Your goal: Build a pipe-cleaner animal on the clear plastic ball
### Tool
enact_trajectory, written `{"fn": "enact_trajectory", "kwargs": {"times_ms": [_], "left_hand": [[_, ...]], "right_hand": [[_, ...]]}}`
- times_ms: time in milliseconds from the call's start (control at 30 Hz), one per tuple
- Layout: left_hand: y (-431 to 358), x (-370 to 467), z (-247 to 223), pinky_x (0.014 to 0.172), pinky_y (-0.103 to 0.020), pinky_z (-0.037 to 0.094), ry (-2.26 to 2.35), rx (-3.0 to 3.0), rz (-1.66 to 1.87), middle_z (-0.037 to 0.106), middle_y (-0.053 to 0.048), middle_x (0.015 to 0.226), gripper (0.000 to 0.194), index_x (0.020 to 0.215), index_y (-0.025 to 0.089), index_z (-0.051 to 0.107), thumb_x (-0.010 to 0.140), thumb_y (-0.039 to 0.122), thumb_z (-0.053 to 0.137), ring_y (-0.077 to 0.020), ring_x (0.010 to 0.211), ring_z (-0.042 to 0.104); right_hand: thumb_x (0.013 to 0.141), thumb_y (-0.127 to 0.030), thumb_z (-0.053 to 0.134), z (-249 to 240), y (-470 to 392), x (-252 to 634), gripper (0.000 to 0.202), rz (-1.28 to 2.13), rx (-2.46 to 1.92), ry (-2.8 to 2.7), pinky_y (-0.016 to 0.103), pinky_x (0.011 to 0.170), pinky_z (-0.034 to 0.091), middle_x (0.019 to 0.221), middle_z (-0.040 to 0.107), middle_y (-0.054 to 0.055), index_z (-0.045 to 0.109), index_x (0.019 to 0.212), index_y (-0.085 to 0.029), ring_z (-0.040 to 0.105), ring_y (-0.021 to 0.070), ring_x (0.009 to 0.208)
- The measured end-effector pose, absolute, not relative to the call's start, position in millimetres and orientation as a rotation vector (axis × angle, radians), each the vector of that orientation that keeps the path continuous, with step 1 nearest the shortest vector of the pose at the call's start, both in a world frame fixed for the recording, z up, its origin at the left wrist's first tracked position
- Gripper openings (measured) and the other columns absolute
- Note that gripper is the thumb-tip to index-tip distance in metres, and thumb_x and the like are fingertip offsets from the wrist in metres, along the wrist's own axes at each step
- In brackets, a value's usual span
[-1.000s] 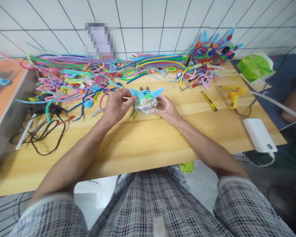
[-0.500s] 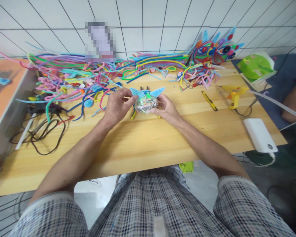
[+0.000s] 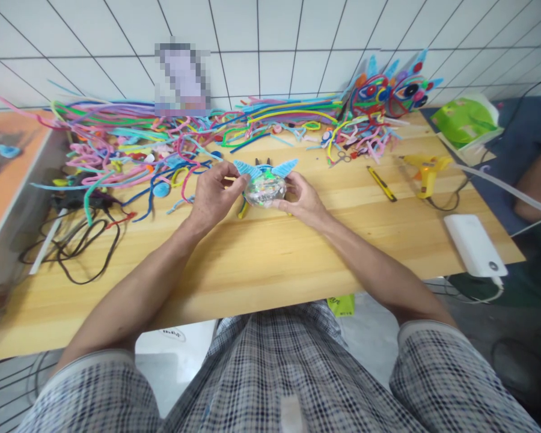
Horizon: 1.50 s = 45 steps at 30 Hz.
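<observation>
Between my hands, a clear rounded plastic craft piece (image 3: 267, 189) with shiny bits and green inside is held over the table. Two light-blue fuzzy pipe-cleaner ears (image 3: 285, 169) stick out from its top. My left hand (image 3: 219, 192) is closed at its left side, thumb and finger pinching near the left ear. On the other side my right hand (image 3: 304, 198) grips the ball's right edge, thumb below. Partly hidden beneath it lies a tool with yellow handles (image 3: 242, 209) and dark tips, looking like pliers.
Heaped pipe cleaners (image 3: 130, 144) line the wall. Two decorated fuzzy masks (image 3: 408, 93) stand at back right. On the right lie a yellow utility knife (image 3: 381, 183), a yellow glue gun (image 3: 426, 171) and a white power bank (image 3: 474, 245). Black cables (image 3: 88, 246) coil at left.
The craft piece shows slightly further left, its ears tilted a little differently. Both hands keep their hold; the whole view has shifted slightly.
</observation>
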<state>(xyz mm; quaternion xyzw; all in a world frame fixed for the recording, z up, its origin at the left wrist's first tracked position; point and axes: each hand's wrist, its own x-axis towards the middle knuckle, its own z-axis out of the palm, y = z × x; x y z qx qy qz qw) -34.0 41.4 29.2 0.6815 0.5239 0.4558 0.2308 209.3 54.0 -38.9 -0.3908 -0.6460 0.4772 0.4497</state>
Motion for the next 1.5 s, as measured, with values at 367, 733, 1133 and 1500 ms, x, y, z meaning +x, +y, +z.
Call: {"fn": "enact_trajectory", "kwargs": {"times_ms": [367,733,1133,1500], "left_hand": [[45.9,-31.7,22.7,0.055,-0.024,0.045,1.448,1.878,1.309,0.065,0.0,0.07,0.034,0.071,0.023,0.053,0.085,0.045,0.074,-0.013,0.066,0.058],[46.9,-29.5,18.3,0.06,-0.024,0.051,1.402,1.866,1.35,0.07,0.0,0.075,0.024,0.072,0.022,0.058,0.087,0.028,0.075,-0.0135,0.068,0.064],[52.2,-34.2,9.8,0.07,-0.025,0.058,1.317,1.963,1.346,0.076,-0.003,0.083,0.014,0.079,0.02,0.066,0.089,0.029,0.07,-0.0161,0.078,0.07],[49.8,-34.3,9.7,0.071,-0.025,0.06,1.214,2.011,1.361,0.079,-0.006,0.087,0.017,0.085,0.018,0.072,0.092,0.033,0.068,-0.0168,0.08,0.073]], "right_hand": [[0.064,-0.066,0.099,-31.5,52.1,210.7,0.085,1.126,-1.003,-1.615,0.051,0.116,0.055,0.142,0.073,0.009,0.066,0.133,-0.028,0.07,0.0324,0.128],[0.065,-0.06,0.097,-36.1,55.5,211.8,0.08,1.103,-1.005,-1.628,0.051,0.116,0.055,0.139,0.073,0.008,0.065,0.133,-0.03,0.07,0.0312,0.128],[0.075,-0.069,0.089,-35.0,53.7,221.5,0.082,0.934,-1.032,-1.673,0.057,0.116,0.057,0.145,0.07,0.012,0.061,0.142,-0.03,0.069,0.0331,0.133],[0.108,-0.045,0.064,39.0,63.8,209.1,0.021,0.075,-0.919,-2.164,0.062,0.127,0.044,0.152,0.069,0.011,0.075,0.116,-0.03,0.059,0.0353,0.147]]}}
